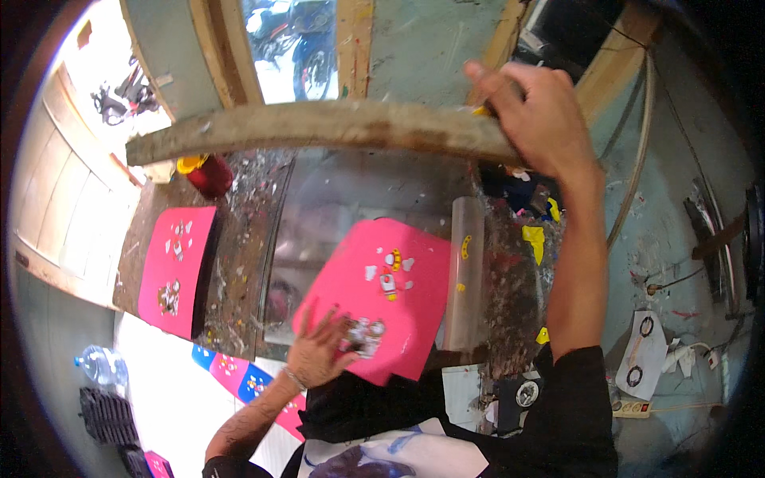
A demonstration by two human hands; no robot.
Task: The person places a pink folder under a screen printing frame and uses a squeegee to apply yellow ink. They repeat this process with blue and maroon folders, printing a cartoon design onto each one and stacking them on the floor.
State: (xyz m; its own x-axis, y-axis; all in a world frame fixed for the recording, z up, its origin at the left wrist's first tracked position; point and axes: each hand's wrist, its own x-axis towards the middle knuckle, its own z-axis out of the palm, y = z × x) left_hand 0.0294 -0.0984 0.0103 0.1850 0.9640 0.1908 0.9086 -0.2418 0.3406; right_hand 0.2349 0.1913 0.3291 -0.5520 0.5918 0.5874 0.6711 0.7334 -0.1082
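Wooden bar (319,126) is clasped by the right hand (548,111), fingers curled; beneath spread fingers of the left hand (317,355), a pink printed sheet (344,271) is touched.

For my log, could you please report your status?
Left hand on pink sheet, fingers spread. Right hand at wooden bar's right end. Clear strip lies right of sheet.

The person's left hand (320,356) spreads over a pink printed sheet (406,307), while the right hand (543,113) grips a wooden bar (319,126) near its right end. Another pink sheet (177,267) and a red can (209,177) sit leftward on the worktop (239,291).
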